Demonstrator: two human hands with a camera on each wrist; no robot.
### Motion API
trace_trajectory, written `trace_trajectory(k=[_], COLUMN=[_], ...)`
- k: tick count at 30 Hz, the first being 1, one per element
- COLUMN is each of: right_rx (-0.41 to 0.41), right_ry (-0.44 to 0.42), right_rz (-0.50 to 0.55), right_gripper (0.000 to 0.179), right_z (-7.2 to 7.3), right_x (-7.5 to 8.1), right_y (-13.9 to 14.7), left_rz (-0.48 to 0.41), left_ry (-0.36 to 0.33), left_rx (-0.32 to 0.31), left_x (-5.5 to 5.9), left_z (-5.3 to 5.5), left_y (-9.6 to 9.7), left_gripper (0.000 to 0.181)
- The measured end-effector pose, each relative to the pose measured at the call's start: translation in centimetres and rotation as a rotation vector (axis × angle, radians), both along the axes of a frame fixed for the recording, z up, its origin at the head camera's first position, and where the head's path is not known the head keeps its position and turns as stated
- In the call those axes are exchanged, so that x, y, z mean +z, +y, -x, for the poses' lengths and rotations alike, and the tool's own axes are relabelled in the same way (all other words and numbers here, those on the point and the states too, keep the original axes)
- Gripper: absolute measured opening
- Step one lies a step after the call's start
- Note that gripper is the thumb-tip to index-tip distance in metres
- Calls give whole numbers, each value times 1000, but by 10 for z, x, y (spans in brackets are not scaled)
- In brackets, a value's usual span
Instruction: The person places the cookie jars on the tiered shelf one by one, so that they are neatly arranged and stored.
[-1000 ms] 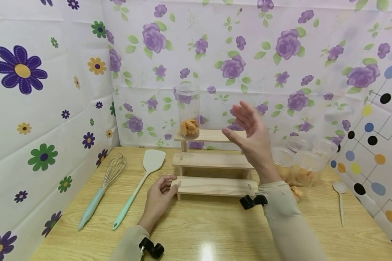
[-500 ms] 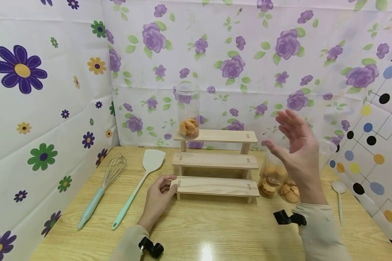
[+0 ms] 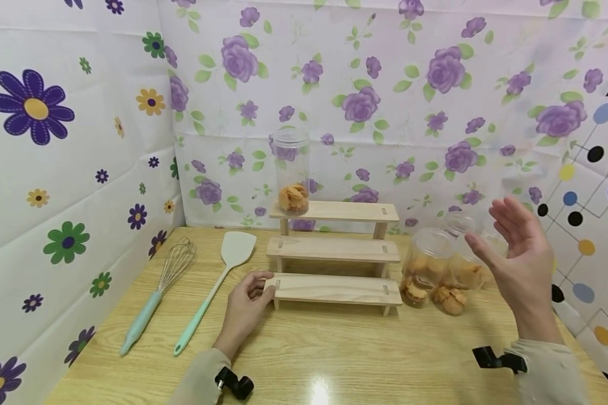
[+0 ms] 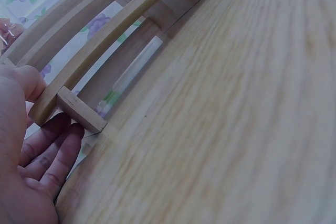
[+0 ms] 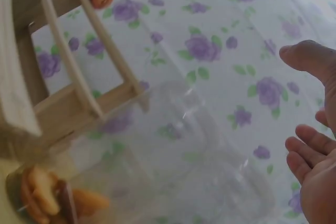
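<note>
A three-tier wooden display rack (image 3: 334, 287) stands on the table. My left hand (image 3: 245, 309) grips the left end of its lowest step; in the left wrist view the thumb lies on the board and the fingers (image 4: 65, 156) curl beneath by the leg. On the top step, at the left, stands a clear plastic jar (image 3: 292, 169) with orange-brown snack pieces in its bottom. My right hand (image 3: 524, 261) is raised at the right with thumb and fingers apart, holding nothing. It is nearest to a group of several similar jars (image 3: 430, 253), partly hiding those at the back.
Left of the rack lie a whisk (image 3: 159, 295) with a pale green handle and a white-headed turner (image 3: 218, 287). Flower-printed cloth (image 3: 334, 84) hangs close behind the table, with more cloth on both sides.
My right hand has moved from above the rack to the right, past the front jars, and somewhat lower. My left hand stays on the rack, and the jar on top has not moved.
</note>
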State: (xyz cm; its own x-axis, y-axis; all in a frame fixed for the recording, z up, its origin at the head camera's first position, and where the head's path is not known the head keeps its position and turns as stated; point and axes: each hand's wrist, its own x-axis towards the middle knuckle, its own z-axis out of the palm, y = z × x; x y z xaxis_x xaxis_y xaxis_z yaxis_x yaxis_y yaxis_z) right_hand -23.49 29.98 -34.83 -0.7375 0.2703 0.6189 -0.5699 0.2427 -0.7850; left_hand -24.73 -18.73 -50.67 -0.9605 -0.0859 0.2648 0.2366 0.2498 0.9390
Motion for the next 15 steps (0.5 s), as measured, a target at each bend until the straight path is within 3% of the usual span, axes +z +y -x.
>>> trace_trajectory(k=[7, 15], right_rx=[-72, -15], right_ry=[-110, -156], right_rz=[-30, 48], right_gripper=[92, 91], right_z=[-6, -6], right_x=[-37, -78], right_y=[23, 32], left_rz=[-4, -11], left_ry=[-1, -6], left_rx=[-11, -7], left_x=[0, 2], left_z=[0, -1], left_y=[0, 0], left_gripper=[25, 25])
